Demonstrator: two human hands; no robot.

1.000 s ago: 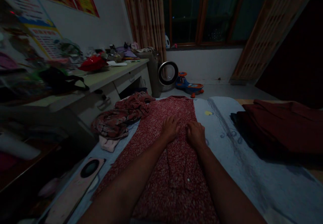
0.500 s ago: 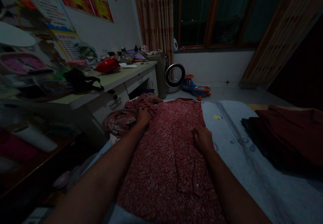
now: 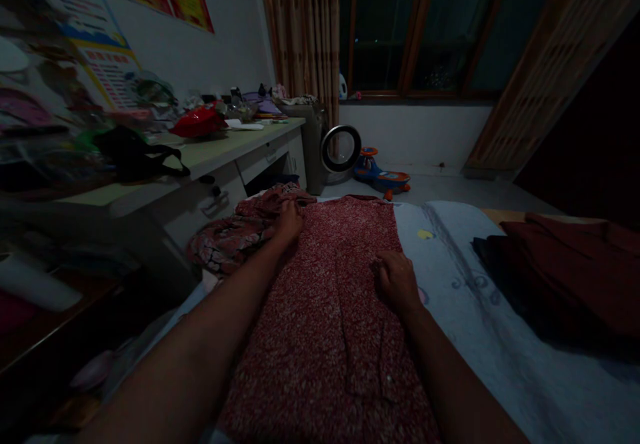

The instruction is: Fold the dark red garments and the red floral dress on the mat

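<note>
A dark red speckled shirt (image 3: 310,324) lies spread over the light blue bedding, one sleeve (image 3: 363,337) folded down along its body with a small button near the cuff. At the shirt's upper left edge my left hand (image 3: 289,224) is closed, fingers pinched on the cloth there. Crumpled patterned clothing (image 3: 230,237) lies just beside that hand. My right hand (image 3: 397,277) is closed over the shirt's right side, by the top of the folded sleeve. Its fingers curl inward, and whatever they hold, if anything, is hidden.
Folded dark red and black clothes (image 3: 565,271) are piled on the bedding (image 3: 450,284) at right. A cluttered desk (image 3: 215,157) runs along the left. Beyond the bed are a washing machine with its round door (image 3: 341,149) ajar and a blue and orange ride-on toy (image 3: 380,174).
The view has shifted slightly, carrying the desk leftward. My left hand is a little higher along the shirt's edge. My right hand stays near the folded sleeve, fingers curled.
</note>
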